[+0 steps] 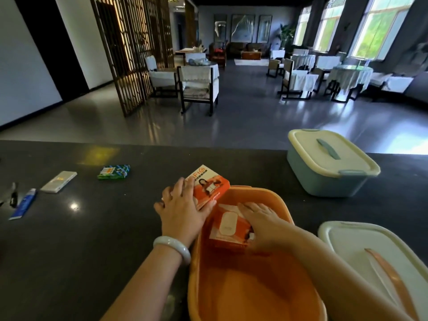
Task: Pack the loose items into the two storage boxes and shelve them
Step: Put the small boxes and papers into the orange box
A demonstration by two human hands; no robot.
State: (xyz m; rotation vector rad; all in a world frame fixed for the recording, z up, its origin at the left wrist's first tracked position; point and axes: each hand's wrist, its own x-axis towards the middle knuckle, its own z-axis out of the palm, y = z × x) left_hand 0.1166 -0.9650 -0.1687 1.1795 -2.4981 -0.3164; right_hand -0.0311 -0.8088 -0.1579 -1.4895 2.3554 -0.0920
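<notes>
On a dark countertop (92, 228) facing a dining room of covered chairs, a person packs small cartons into an open orange storage box (243, 295). Left hand (183, 208) grasps an orange-and-white carton (209, 184) by its near edge, thumb and fingers wrapped over it, the carton tilted above the box's far left rim. A pale bangle (172, 247) circles that wrist. Just right of that grip and lower, inside the box, the right hand (261, 224) lies across a second orange carton (229, 228) with a white oval on its face; fingers spread over its top and far side, apparently gripping it, though the underside of the hand is hidden. The 2 cartons sit close together, the held one above and behind the one in the box.

Right of the right forearm, the box's cream lid (370, 256) with an orange handle rests on the counter, apart from its box. Farther off, beyond and to the right of both hands, a blue storage box (324, 179) stands closed under a cream lid with a blue handle.

Well to the left of the left hand, loose items lie on the counter: a green packet (114, 172), a flat white case (59, 181), a blue-and-white tube (24, 203), and at the frame edge a dark object too blurred to identify.
</notes>
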